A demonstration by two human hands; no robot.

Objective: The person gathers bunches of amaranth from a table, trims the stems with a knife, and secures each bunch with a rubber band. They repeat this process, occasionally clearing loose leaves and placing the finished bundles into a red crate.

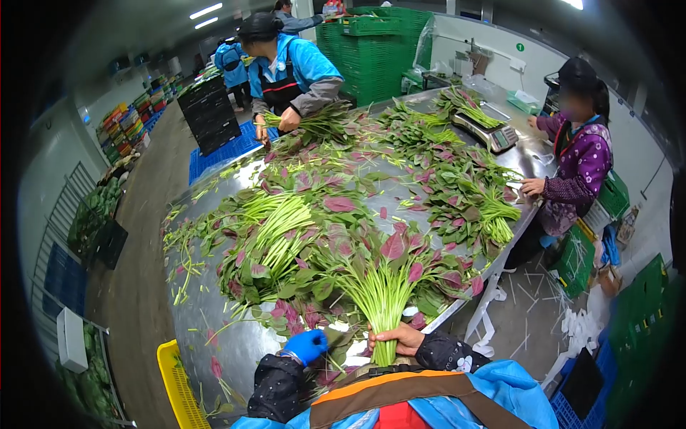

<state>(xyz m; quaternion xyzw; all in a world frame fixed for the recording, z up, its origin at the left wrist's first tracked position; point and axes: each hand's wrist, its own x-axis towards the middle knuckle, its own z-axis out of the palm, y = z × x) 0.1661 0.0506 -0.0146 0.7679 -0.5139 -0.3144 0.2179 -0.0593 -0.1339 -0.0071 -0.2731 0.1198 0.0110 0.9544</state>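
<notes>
My right hand (401,339) is closed round the stems of a bunch of red amaranth (382,297), its leaves fanned away from me and the cut ends near my waist. To the left of it, my left hand (307,346) wears a blue glove, fingers curled, with a dark leaf (333,336) right at the fingertips. I cannot tell whether the glove grips that leaf. Beyond my hands a loose heap of amaranth (282,229) lies on the metal table (207,350), with fallen leaves and stem scraps around it.
A yellow crate (179,386) stands at the table's left edge. More bunches (493,218) lie along the right side, near a weighing scale (493,134) with greens on it. One person (296,79) handles amaranth across the table; another (582,154) stands at the right. Green crates (364,61) are stacked behind.
</notes>
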